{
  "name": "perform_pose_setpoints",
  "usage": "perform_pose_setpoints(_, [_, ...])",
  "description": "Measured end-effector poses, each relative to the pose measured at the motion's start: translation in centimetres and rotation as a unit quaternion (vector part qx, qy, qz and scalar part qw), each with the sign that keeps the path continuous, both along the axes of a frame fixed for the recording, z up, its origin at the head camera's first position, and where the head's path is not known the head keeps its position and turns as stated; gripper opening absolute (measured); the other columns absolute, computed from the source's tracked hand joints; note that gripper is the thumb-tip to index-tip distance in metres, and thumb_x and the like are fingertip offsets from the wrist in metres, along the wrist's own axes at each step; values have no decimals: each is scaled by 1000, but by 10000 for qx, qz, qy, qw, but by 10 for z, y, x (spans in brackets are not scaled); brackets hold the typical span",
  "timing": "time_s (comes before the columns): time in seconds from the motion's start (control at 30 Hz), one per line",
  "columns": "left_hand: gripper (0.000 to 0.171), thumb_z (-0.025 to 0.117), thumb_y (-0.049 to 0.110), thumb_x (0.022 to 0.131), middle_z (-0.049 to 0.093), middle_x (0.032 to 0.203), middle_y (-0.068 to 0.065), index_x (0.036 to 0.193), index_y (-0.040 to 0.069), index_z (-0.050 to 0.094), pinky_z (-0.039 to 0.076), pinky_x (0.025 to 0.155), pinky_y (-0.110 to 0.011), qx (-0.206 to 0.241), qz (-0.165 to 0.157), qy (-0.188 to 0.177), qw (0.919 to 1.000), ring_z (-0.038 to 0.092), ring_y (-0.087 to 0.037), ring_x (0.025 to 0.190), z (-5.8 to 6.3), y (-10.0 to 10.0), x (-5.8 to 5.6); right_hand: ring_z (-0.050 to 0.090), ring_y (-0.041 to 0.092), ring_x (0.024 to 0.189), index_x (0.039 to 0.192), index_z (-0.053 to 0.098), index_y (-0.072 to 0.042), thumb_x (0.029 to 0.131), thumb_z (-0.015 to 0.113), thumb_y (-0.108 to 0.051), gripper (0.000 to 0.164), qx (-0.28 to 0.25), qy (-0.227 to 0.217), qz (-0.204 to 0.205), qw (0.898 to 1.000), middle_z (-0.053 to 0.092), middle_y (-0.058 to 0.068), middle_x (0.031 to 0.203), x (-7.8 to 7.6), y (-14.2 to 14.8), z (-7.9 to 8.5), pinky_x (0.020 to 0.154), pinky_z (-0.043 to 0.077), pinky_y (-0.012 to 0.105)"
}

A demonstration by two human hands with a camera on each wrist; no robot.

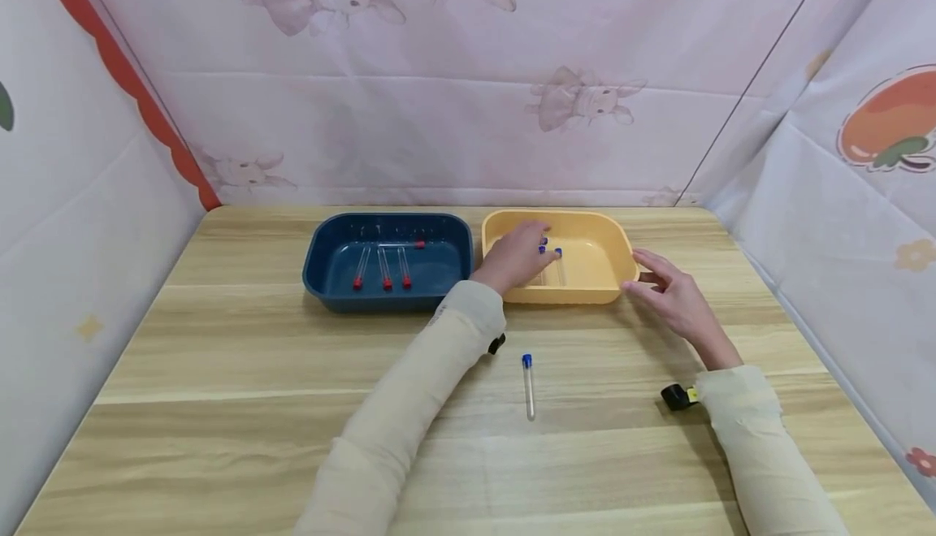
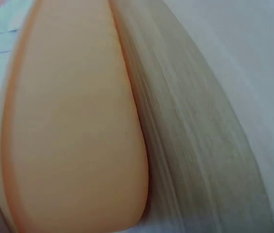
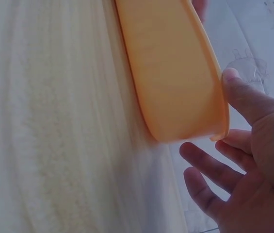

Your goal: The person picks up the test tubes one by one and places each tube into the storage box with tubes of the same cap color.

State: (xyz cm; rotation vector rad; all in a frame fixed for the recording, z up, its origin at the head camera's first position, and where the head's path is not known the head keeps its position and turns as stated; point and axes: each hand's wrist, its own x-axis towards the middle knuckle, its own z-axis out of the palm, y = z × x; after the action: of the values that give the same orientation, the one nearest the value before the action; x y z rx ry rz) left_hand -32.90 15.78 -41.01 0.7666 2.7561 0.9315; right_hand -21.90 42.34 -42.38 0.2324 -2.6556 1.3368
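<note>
My left hand [image 1: 514, 256] reaches over the front rim of the yellow tray [image 1: 559, 296], its thumb and fingers apart. Close to its fingertips, several blue-capped test tubes [image 1: 561, 270] lie in the tray, partly hidden by the hand. My right hand [image 1: 676, 300] holds the tray's right front corner, thumb on the rim [image 3: 221, 92] and the forefinger at the end wall; the other fingers spread loosely below. Another blue-capped test tube [image 1: 530, 390] lies on the table in front of the tray. The left wrist view shows mainly the tray's outer wall [image 2: 78, 111].
A dark blue tray [image 1: 387, 304] stands left of the yellow one, with several red-capped test tubes [image 1: 384, 268] inside. Both trays are near the back of the wood-grain table [image 1: 219, 406]. Printed cloth walls [image 1: 439, 138] rise at the back and both sides.
</note>
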Motion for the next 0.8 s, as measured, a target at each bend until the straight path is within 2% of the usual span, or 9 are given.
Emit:
perform_pose_setpoints(0.13, [46,67,27,103,65,121,-2,145,11,59,53,90,-26,907,34,246,9956,62,-14,103,3,-4,0,58,-11,100,149,47,9,96,73,-3,61,-10,15,23,10000,38,30,157,-1,0,0,82,51,8])
perform_pose_setpoints(0.23, [44,68,24,103,64,118,-3,143,8,60,52,86,-23,1230,-69,309,9919,62,-14,99,6,-9,4,60,-7,101,149,48,8,96,74,-4,61,1,17,43,10000,38,29,158,-2,0,-1,82,51,8])
perform_pose_setpoints(0.4, [45,67,25,103,63,123,-5,143,7,58,52,90,-22,1352,-277,371,9897,61,-15,105,14,-18,17,62,-2,103,150,47,7,96,74,-5,62,28,-30,36,10000,37,27,159,-2,1,1,82,51,8])
perform_pose_setpoints(0.57, [43,67,23,103,62,126,-7,142,7,59,52,89,-22,1508,-519,563,9856,61,-17,106,24,-29,34,59,-10,100,151,46,7,96,73,-4,62,116,-60,-15,9999,36,28,159,-3,4,0,81,50,6])
perform_pose_setpoints(0.8, [47,67,26,103,58,127,-6,145,8,56,51,88,-22,1360,-1045,458,9841,59,-17,108,35,-53,61,55,-14,99,149,43,12,98,70,-2,60,185,-96,13,9998,36,34,157,0,3,-1,81,49,5])
